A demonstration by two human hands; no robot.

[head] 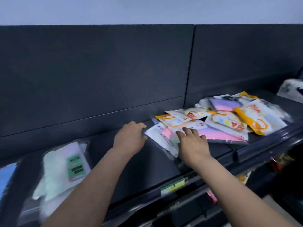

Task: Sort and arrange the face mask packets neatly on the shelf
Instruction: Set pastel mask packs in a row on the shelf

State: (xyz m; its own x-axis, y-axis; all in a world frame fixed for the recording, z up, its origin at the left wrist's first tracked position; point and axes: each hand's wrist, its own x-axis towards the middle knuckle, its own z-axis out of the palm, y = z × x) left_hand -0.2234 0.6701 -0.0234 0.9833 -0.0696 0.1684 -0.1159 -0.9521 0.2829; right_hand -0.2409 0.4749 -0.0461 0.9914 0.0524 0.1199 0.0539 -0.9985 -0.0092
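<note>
A loose heap of face mask packets (229,117) lies on the dark shelf (147,161) at the right, with orange-and-white, pink and lilac ones overlapping. Nearest me is a clear packet with pink and white masks (164,138). My right hand (191,143) rests on its near end with fingers spread and fairly straight. My left hand (131,138) hovers just left of that packet's corner, fingers loosely curled and holding nothing. A pale green mask packet with a green label (64,167) lies flat at the left, and a blue packet (7,179) shows at the left edge.
The shelf's dark back panel (98,79) rises behind everything. A price rail with a green-and-yellow tag (173,185) runs along the front edge. A white box (291,90) stands at the far right. More goods show on a lower shelf (282,163).
</note>
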